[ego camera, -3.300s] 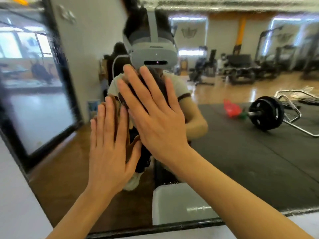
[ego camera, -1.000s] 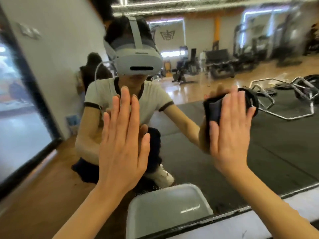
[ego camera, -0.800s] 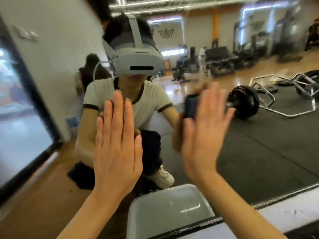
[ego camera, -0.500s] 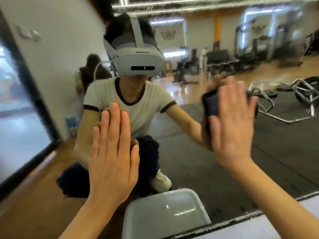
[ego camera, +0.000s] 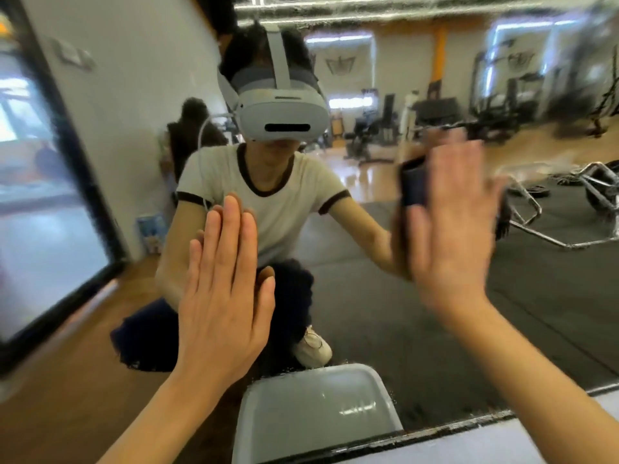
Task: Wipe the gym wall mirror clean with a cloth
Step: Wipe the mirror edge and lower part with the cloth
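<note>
The wall mirror (ego camera: 368, 296) fills the head view and shows my crouching reflection in a headset. My left hand (ego camera: 222, 296) lies flat on the glass, fingers together and pointing up, with nothing in it. My right hand (ego camera: 450, 229), blurred by motion, presses a dark blue cloth (ego camera: 413, 185) flat against the mirror at chest height on the right. Only the cloth's left edge shows past my palm.
The mirror's dark bottom frame (ego camera: 435, 430) runs along the lower edge above a white ledge. A grey bin (ego camera: 315, 410) appears reflected at bottom centre. Reflected gym machines, a barbell frame (ego camera: 569, 209) and black mats lie behind me. A dark-framed glass panel (ego camera: 50, 229) stands left.
My right hand has swept the cloth back and forth across the right side of the glass and now sits slightly lower and left. My left hand has stayed pressed flat.
</note>
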Demonstrator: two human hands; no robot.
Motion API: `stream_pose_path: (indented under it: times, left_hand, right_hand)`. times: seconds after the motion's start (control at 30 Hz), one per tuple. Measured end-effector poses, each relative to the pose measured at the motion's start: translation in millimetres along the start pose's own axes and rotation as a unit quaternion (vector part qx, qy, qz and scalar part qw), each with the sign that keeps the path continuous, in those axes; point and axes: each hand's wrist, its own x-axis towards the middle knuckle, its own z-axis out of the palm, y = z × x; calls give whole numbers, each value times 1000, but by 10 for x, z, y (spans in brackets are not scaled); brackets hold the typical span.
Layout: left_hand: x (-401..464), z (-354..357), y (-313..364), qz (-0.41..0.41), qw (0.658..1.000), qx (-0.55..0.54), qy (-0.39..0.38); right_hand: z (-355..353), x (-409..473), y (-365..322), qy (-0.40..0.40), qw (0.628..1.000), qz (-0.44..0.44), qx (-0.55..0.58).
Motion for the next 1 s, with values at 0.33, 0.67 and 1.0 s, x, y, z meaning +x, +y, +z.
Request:
stream_pose_path:
  times: [0.33,0.67,1.0]
  left_hand:
    - [10,-48,130,-30,998,-61,-8]
    - [314,296,787,97,993,-55,-27]
    - [310,340,793,101,995,-3,-19]
  right_hand:
    - [284,-847,-889,-65,993,-95,-7]
    - [-17,-705,490,85,957,276,22]
    - [-19,-1017,476,-62,985,-153,-44]
